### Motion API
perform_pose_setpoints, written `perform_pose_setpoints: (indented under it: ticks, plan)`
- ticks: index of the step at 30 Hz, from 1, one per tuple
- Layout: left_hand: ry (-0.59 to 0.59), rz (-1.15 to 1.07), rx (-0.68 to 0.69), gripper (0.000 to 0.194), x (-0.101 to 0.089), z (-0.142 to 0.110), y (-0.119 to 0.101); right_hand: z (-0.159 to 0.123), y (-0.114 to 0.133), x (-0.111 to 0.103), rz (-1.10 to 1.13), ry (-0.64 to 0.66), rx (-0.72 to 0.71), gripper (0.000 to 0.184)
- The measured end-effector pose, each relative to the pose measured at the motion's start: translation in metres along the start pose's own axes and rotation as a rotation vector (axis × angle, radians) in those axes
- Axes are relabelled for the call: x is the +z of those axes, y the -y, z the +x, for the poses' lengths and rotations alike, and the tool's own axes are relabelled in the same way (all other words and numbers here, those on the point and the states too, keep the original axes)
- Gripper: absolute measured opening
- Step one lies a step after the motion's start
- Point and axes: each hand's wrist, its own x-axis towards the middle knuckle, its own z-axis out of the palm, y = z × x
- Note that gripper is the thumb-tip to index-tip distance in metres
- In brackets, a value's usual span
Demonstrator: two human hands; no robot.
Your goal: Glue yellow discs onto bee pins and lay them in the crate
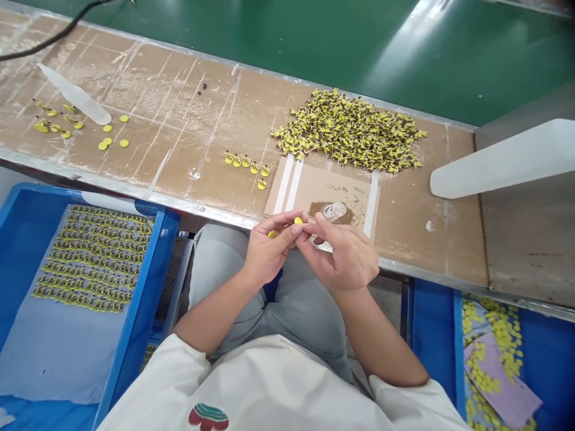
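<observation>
My left hand (268,246) is closed, pinching a small yellow disc (299,221) between thumb and fingertips. A second yellow disc (271,234) rests against its curled fingers. My right hand (345,254) meets it at the fingertips, its fingers pinched together beside the disc; what they grip is too small to make out. Both hands are above my lap at the table's front edge. Just beyond them, a whitish wet patch (335,211) lies on a cardboard sheet (309,182) with white tape strips. Left of the sheet, several yellow figures on round bases (245,161) stand in a short row.
Behind the sheet is a large heap of tiny yellow-and-dark figures (350,129). White bottle-like objects lie at left (74,93) and right (503,158). Blue bins hold rows of figures (94,257) and loose yellow discs (487,377). A black cable (58,36) crosses the far left.
</observation>
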Motion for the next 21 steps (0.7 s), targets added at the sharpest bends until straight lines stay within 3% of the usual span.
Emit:
perform_pose_setpoints:
  ticks: [5,8,10,14,17,21]
  plan:
    - [-0.047,-0.067,-0.009,0.025,-0.003,0.006,-0.004,0.016,0.002,-0.015,0.061,0.123,0.005,0.037]
    - [-0.08,-0.1,-0.01,0.023,-0.004,0.01,-0.009,0.043,-0.016,-0.013,0.055,0.193,0.203,0.02]
    - [-0.107,-0.113,-0.013,0.023,-0.004,0.011,-0.011,0.065,-0.039,0.005,0.068,0.287,0.316,0.023]
    - [-0.12,-0.114,-0.026,0.022,-0.003,0.013,-0.011,0.091,-0.095,0.069,0.128,0.516,0.352,0.031]
    - [-0.093,-0.093,-0.02,0.022,-0.005,0.013,-0.011,0.091,-0.125,0.11,0.127,0.545,0.355,0.039]
    - [-0.061,-0.079,-0.032,0.021,-0.007,0.013,-0.013,0.089,-0.145,0.133,0.069,0.604,0.406,0.06]
